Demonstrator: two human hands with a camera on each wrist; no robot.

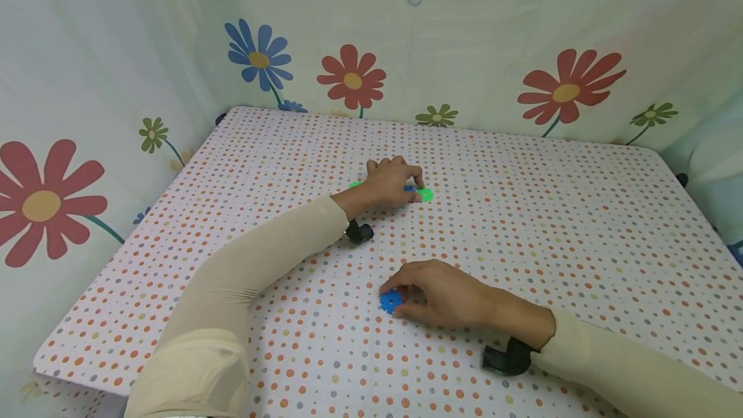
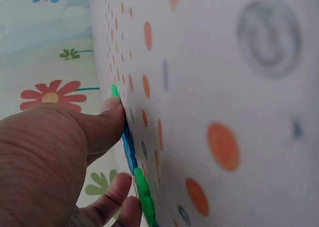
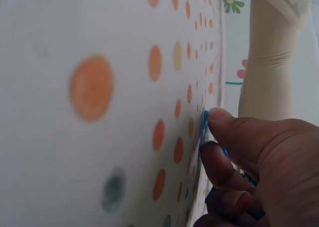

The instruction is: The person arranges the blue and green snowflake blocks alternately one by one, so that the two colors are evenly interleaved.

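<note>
My left hand (image 1: 390, 184) lies over a row of green and blue plastic notched discs on the dotted table. Its thumb and index finger grip the row near its right end, at a blue disc (image 1: 409, 189) beside a green disc (image 1: 426, 195). Another green disc (image 1: 355, 184) peeks out behind the hand. In the left wrist view, blue (image 2: 129, 148) and green (image 2: 144, 194) pieces run edge to edge along the cloth. Closer to me, my right hand (image 1: 449, 294) pinches a single blue notched disc (image 1: 391, 302) between thumb and fingers, at the table surface.
A white cloth with coloured dots covers the table (image 1: 551, 224). Flower-patterned curtains (image 1: 464, 31) hang behind it and on the left side. Each wrist carries a black camera mount (image 1: 507, 358), low over the cloth.
</note>
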